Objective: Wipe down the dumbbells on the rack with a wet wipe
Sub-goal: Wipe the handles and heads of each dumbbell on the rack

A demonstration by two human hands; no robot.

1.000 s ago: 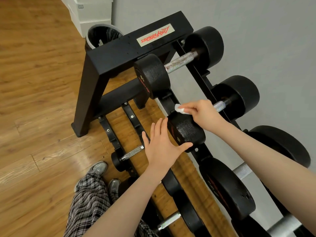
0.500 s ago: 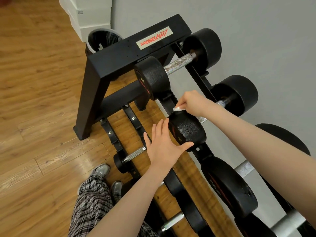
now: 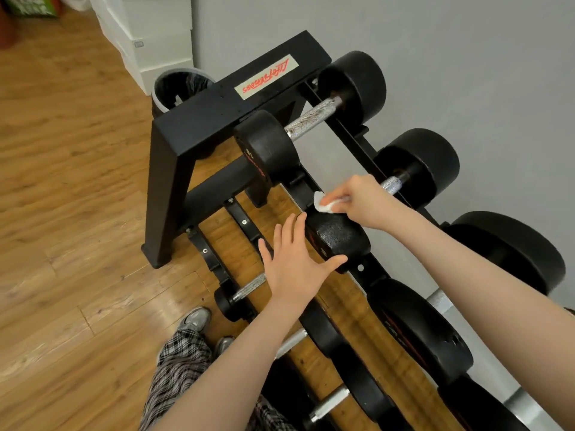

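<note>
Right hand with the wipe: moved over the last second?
Yes, slightly. The right hand went from the dumbbell head up toward the handle and back; the wipe is at the head's upper edge again.

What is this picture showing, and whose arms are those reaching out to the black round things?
The camera sits on a person's head, looking down, so the arms are their own. The black round things are dumbbells, weights resting on a metal rack. The right hand pinches a white wet wipe above the near end of one dumbbell. The left hand lies flat against that end, steadying it. Below are a wooden floor, the person's shoes, and a bin behind the rack.
</note>
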